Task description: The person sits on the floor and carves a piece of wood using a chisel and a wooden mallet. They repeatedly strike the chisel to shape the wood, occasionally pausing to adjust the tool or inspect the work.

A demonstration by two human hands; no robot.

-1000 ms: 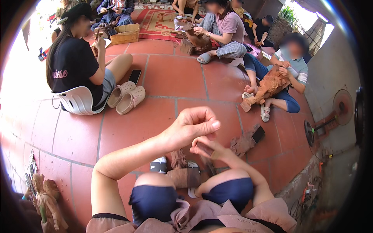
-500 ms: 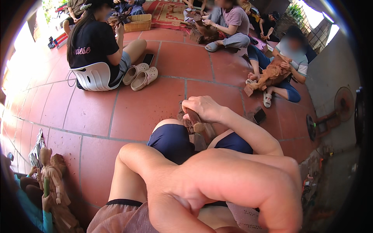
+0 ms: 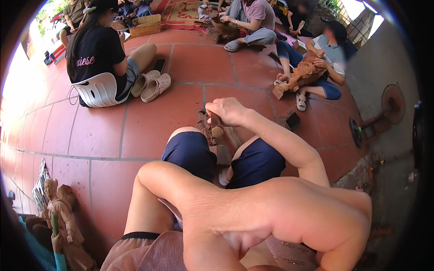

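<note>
My right hand (image 3: 228, 111) is closed around a brown wooden rod (image 3: 217, 128) with a pale round end turned toward me. Right beside it, between my navy-covered knees (image 3: 190, 153), stands a rough reddish-brown wood carving (image 3: 204, 122), partly hidden by the rod and my hand. My left arm bends back from the elbow, so my left hand (image 3: 289, 212) looms large in the foreground. Its thumb and bent fingers are spread apart, with nothing visible between them; the fingertips run out of sight at the lower edge.
At lower left, a teal-sleeved person handles a carved wooden figure (image 3: 63, 207). Ahead sit people with carvings, a white seat (image 3: 97, 89), clogs (image 3: 155, 88), a basket (image 3: 145, 25) and a red rug (image 3: 183, 16). A phone (image 3: 293, 120) lies right; a fan (image 3: 392, 105) stands by the wall.
My view has tilted slightly, and the surroundings shift up and left. My left hand has moved toward the right of the view. My right hand keeps its grip on the rod.
</note>
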